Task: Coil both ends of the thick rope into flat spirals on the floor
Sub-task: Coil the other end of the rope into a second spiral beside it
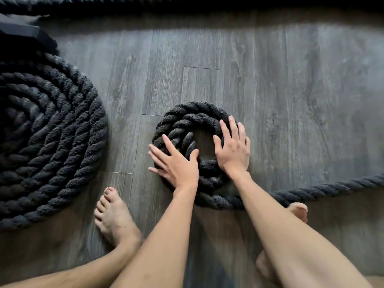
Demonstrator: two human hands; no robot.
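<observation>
Small spiral [193,113] of thick dark rope lies flat on the floor [270,80], mid-frame, a few loose turns with a bare patch of floor showing in its centre. Left hand [176,163] lies flat on the spiral's left side, fingers straight and spread, thumb reaching toward the centre gap; it presses and grips nothing. Right hand [232,150] lies flat on the right side, fingers straight and pointing away over the turns, palm down, also not gripping. Both hands touch the rope, apart from each other, with the centre gap between them. Rope tail [332,186] leaves the spiral's near edge and runs right to the frame edge. Big spiral [47,142], many tight turns, lies flat at the left, well apart from the small one and cut off by the frame. More rope [187,3] runs along the top edge. Left foot [112,215] is bare on the floor between the two spirals; right foot [299,210] is just beside the tail, partly hidden by the arm. Dark block [20,32] top left, unclear.
</observation>
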